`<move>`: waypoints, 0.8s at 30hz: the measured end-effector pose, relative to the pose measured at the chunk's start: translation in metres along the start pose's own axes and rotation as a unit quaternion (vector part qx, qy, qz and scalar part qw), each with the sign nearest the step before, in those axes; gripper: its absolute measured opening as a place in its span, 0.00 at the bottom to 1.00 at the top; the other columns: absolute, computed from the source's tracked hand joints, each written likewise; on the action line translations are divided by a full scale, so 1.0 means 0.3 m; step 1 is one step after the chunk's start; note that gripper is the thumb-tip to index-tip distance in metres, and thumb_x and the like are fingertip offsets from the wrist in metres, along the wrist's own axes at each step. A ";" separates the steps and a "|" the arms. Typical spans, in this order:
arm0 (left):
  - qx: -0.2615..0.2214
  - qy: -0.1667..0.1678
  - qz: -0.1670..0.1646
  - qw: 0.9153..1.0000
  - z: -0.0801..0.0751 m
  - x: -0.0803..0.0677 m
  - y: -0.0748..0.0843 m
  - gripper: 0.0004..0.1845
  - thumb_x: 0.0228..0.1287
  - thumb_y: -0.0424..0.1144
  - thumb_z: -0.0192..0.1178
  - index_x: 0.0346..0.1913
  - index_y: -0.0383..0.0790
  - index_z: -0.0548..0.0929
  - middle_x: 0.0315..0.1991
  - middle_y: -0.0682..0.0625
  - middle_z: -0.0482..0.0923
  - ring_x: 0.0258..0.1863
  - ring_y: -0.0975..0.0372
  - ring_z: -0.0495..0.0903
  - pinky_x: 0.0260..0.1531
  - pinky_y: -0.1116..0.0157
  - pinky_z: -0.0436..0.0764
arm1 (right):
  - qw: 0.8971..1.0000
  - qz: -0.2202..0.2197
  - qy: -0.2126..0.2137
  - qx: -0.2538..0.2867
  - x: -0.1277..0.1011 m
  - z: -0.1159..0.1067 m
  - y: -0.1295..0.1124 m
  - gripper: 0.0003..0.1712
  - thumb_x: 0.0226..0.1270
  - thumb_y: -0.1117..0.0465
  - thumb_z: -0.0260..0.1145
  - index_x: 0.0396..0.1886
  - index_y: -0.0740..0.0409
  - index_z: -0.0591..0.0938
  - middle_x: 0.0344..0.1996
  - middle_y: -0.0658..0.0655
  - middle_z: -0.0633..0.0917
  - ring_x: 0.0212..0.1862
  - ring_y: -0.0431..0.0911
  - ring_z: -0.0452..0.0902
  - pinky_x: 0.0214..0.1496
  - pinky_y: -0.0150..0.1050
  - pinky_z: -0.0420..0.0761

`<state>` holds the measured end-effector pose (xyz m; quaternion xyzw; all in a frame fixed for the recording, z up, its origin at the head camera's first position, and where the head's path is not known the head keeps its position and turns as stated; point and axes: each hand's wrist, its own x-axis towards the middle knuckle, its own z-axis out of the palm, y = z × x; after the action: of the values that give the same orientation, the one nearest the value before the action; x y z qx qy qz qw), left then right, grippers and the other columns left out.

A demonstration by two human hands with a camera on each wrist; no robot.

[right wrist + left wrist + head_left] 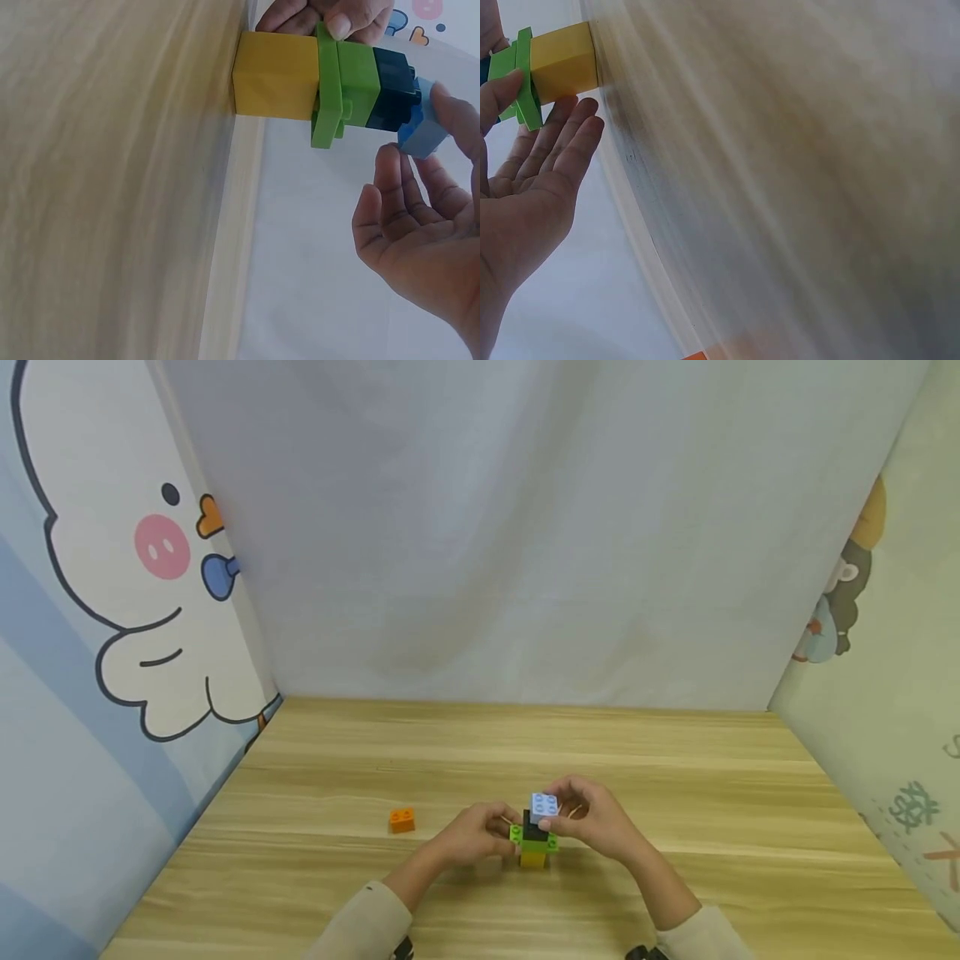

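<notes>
Wooden tabletop (675, 793) w/ pale cloth backdrop behind, cartoon-print panels on both sides. Near the front edge stands a small brick tower (534, 837): yellow brick (274, 76) at the bottom on the wood, green bricks (346, 84) above it, then a black brick (392, 88), and a light blue 2x2 brick (544, 804) at the very top. In the right-wrist view the blue brick sits tilted on the black one, not flush. Right hand (596, 820) is on the tower's right side, fingertips (450, 109) pinching the light blue brick, thumb on its near side; palm is open below it, not touching the lower bricks. Left hand (474, 835) is on the tower's left side; its fingers (341, 19) press against the green layer from that side. In the left-wrist view the thumb lies on the green edge and the other fingers are mostly straight, just beside the yellow brick. Whether they actually clamp it, can't tell. Orange 2x2 brick (402, 820) lies alone on the table, left of the left hand, apart from the tower. Both forearms in beige sleeves (360, 927) at the bottom edge.
</notes>
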<state>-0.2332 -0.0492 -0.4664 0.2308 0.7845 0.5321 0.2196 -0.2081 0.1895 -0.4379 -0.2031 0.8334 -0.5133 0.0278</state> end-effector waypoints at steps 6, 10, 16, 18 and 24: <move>-0.002 -0.001 -0.002 1.000 0.001 -0.004 0.000 0.17 0.60 0.25 0.68 0.53 0.30 0.81 0.46 0.40 0.87 0.46 0.54 0.86 0.48 0.57 0.85 | 1.000 -0.004 0.002 -0.005 -0.008 0.009 -0.011 0.20 0.68 0.61 0.73 0.53 0.69 0.81 0.41 0.57 0.84 0.40 0.46 0.78 0.43 0.37 0.81; 0.000 -0.002 0.000 1.000 0.001 -0.004 -0.001 0.17 0.60 0.25 0.69 0.53 0.30 0.81 0.46 0.40 0.88 0.47 0.54 0.86 0.48 0.57 0.85 | 1.000 -0.011 0.003 -0.011 -0.008 0.017 -0.014 0.19 0.68 0.62 0.73 0.52 0.69 0.82 0.40 0.57 0.85 0.40 0.45 0.78 0.43 0.37 0.81; -0.004 -0.002 0.001 1.000 0.003 -0.003 -0.003 0.17 0.60 0.24 0.69 0.53 0.29 0.81 0.47 0.38 0.87 0.48 0.51 0.87 0.50 0.56 0.86 | 1.000 -0.019 0.003 -0.010 -0.008 0.028 -0.012 0.18 0.67 0.63 0.74 0.52 0.69 0.82 0.40 0.56 0.85 0.39 0.44 0.78 0.42 0.36 0.81; -0.004 -0.003 0.002 1.000 0.004 -0.004 -0.002 0.18 0.60 0.25 0.68 0.53 0.29 0.81 0.47 0.37 0.87 0.48 0.51 0.87 0.50 0.56 0.86 | 1.000 -0.023 0.004 -0.009 -0.008 0.030 -0.012 0.18 0.66 0.63 0.74 0.51 0.69 0.82 0.40 0.56 0.85 0.39 0.43 0.78 0.42 0.36 0.80; -0.001 -0.004 0.001 1.000 0.001 -0.005 -0.001 0.18 0.61 0.25 0.68 0.54 0.30 0.81 0.47 0.38 0.87 0.48 0.52 0.87 0.49 0.56 0.85 | 1.000 -0.028 0.004 -0.005 -0.009 0.031 -0.016 0.17 0.66 0.63 0.74 0.50 0.69 0.83 0.39 0.56 0.85 0.38 0.42 0.78 0.42 0.36 0.80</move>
<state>-0.2319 -0.0499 -0.4665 0.2335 0.7826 0.5323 0.2229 -0.2018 0.1807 -0.4385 -0.2246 0.8300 -0.5105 0.0084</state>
